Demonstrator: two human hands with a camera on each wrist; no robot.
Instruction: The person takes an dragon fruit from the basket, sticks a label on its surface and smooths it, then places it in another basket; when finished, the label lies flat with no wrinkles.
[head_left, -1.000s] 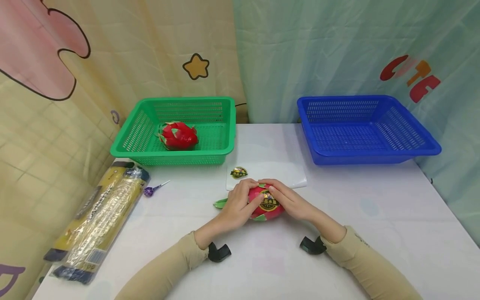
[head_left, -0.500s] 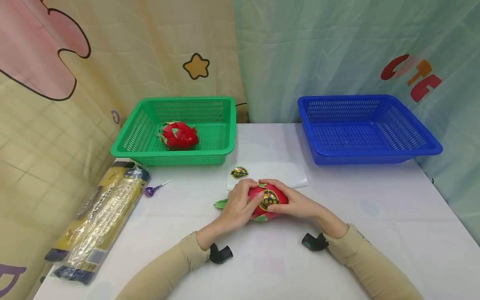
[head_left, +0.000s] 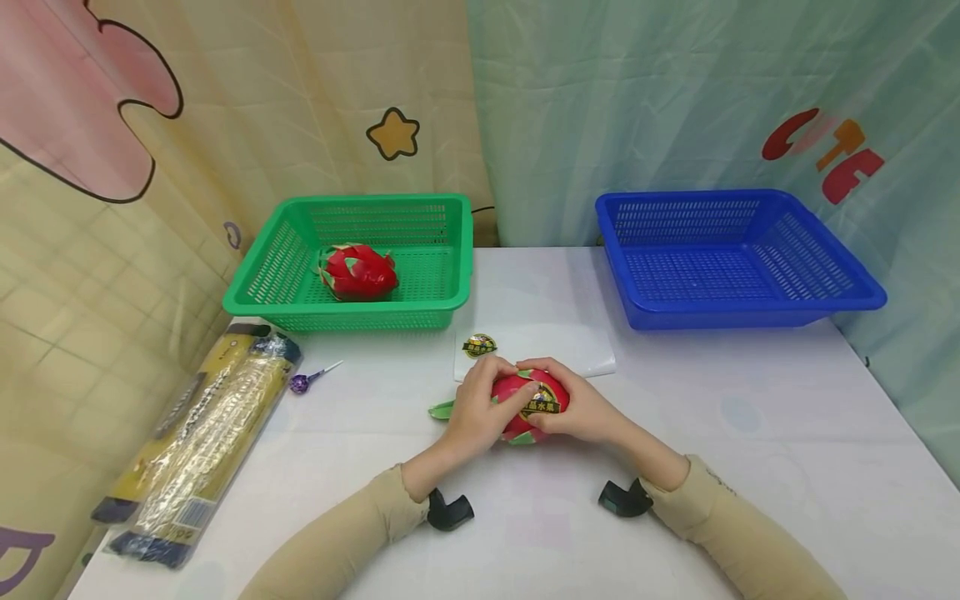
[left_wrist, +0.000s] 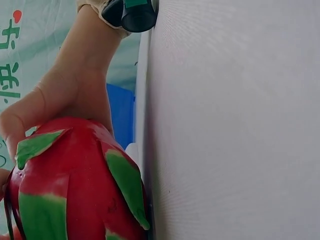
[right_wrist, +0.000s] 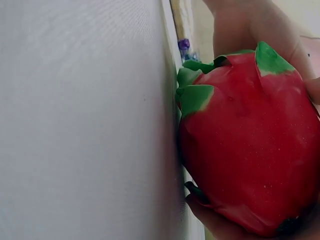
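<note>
In the head view a red dragon fruit (head_left: 512,386) with green scales lies on the white table between both hands. A round black-and-gold sticker (head_left: 546,406) is on its upper side. My left hand (head_left: 474,408) curls round the fruit's left side, its thumb on the sticker. From the right side my right hand (head_left: 588,407) grips it, thumb at the sticker's lower edge. The left wrist view shows the fruit's red skin (left_wrist: 85,165) close up, with the right hand behind. In the right wrist view the dragon fruit (right_wrist: 245,135) sits close against the table surface.
A green basket (head_left: 367,307) at the back left holds another dragon fruit (head_left: 360,273). A blue basket (head_left: 750,304) stands back right. Behind the hands lies a white sheet (head_left: 547,350) with a similar sticker (head_left: 480,345). Left are a lollipop (head_left: 299,383) and plastic-wrapped packages (head_left: 202,442).
The right thumb has shifted from the sticker's upper part to its lower edge. Both hands have stayed round the dragon fruit, which has moved very slightly.
</note>
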